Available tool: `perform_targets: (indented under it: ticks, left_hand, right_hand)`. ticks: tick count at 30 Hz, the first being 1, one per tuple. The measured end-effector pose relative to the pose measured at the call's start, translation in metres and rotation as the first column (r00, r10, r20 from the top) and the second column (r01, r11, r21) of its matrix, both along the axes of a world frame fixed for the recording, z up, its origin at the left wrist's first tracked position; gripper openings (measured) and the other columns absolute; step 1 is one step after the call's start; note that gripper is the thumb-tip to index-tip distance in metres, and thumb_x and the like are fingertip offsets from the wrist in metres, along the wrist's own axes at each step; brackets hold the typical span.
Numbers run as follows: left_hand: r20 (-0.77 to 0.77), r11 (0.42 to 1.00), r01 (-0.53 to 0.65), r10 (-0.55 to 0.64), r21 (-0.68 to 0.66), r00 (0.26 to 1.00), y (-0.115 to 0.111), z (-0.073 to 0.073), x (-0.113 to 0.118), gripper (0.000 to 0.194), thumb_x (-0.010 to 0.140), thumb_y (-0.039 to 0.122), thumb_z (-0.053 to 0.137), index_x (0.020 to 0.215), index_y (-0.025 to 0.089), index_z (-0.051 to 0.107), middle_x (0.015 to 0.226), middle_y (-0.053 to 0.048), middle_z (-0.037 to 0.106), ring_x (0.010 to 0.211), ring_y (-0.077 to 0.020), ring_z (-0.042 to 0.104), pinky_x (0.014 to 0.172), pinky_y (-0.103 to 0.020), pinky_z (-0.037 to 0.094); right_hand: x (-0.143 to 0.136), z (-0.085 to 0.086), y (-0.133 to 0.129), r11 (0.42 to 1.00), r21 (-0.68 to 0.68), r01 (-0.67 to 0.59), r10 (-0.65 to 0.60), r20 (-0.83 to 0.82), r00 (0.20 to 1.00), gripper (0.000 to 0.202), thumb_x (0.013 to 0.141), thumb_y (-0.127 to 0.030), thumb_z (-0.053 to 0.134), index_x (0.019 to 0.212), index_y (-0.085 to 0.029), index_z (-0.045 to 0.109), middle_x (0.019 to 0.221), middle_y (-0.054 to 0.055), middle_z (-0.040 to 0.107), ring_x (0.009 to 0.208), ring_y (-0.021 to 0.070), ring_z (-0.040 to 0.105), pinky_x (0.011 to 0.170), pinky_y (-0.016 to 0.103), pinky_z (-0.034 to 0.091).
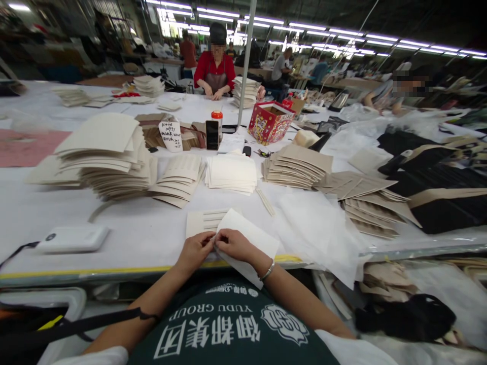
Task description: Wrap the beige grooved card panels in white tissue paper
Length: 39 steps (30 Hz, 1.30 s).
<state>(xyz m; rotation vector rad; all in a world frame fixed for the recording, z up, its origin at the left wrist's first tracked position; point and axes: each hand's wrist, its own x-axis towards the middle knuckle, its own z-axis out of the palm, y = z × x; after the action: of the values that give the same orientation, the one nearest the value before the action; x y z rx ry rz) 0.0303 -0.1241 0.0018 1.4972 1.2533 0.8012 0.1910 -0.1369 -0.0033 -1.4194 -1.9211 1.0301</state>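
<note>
My left hand point(197, 250) and my right hand point(236, 245) meet at the table's front edge, fingertips nearly touching. Between them is a tilted white sheet point(249, 228), its lower part hanging over the edge beneath my right wrist. The right hand pinches its left side. The left thumb and finger are closed at the same edge; the exact contact is partly hidden. Just behind the hands lies a beige panel with dark slits point(200, 221), partly covered by the sheet. A stack of white sheets point(231, 172) sits farther back.
Beige panel stacks stand left point(114, 157) and right point(297, 165). Thin strips point(265, 202) and translucent sheeting point(319, 228) lie to the right. A white power-bank-like device point(74, 238) is at left. Behind are a phone point(212, 135), a red box point(271, 122) and a co-worker point(216, 71).
</note>
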Motion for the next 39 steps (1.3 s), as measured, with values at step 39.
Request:
perform_targets:
  ticks: [39]
  left_hand:
    - [-0.107,0.979,0.02,0.002,0.201,0.994,-0.01,-0.012,0.003,0.02,0.071,0.024,0.052,0.083,0.019,0.068,0.084,-0.003,0.069,0.078,-0.0156,0.063,0.075,-0.026,0.049]
  right_hand:
    - [-0.005,-0.007,-0.001,0.879,-0.448,0.165,-0.374,-0.431,0.821,0.013,0.066,-0.027,0.058,0.063,-0.015,0.06,0.051,-0.002,0.055,0.051,0.0091,0.048,0.051,0.02,0.038]
